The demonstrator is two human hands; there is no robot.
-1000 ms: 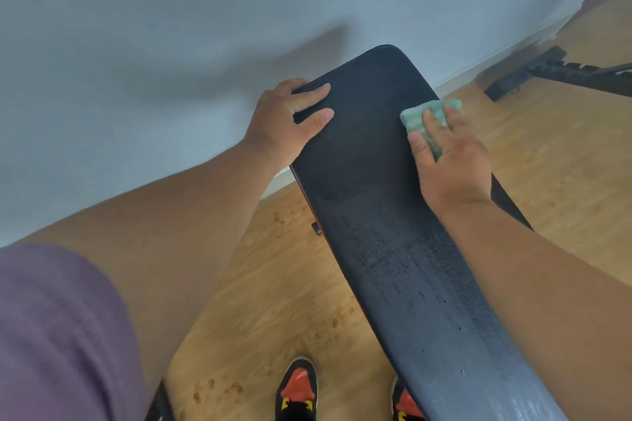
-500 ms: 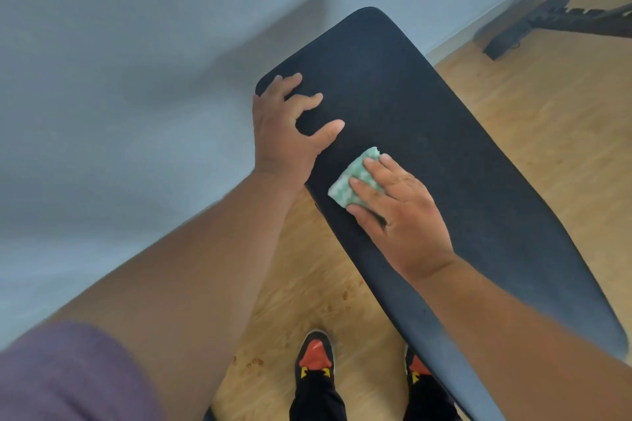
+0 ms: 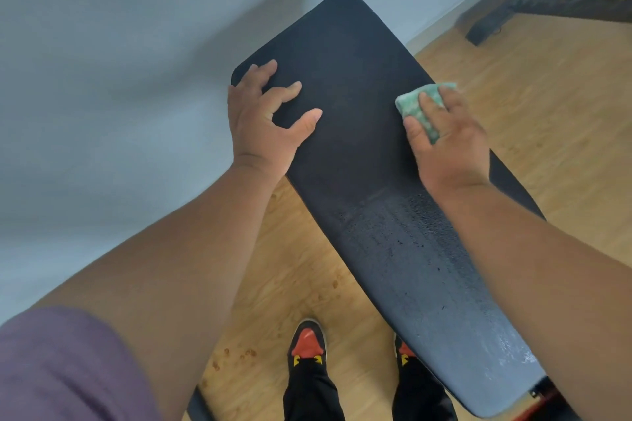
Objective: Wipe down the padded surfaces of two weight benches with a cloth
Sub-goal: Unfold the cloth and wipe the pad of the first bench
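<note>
A long black padded bench back (image 3: 355, 85) slants up from lower right to upper middle, its top end near the wall. My left hand (image 3: 263, 126) grips the pad's left edge near the top, fingers spread on the surface. My right hand (image 3: 444, 140) presses a folded green-and-white cloth (image 3: 420, 104) flat against the pad's right edge. The pad's lower half (image 3: 410, 249) looks wet and streaked with a grey sheen; the upper half is dull and dark.
A grey-blue wall (image 3: 119, 61) fills the left and top. Wooden floor (image 3: 547, 96) lies to the right and below. The black frame of another bench (image 3: 533, 7) sits on the floor at top right. My two red-and-black shoes (image 3: 307, 345) stand under the pad.
My right hand slid the cloth from the pad's right edge to its left side, then back across to the right edge. My left hand has kept its hold near the top left.
</note>
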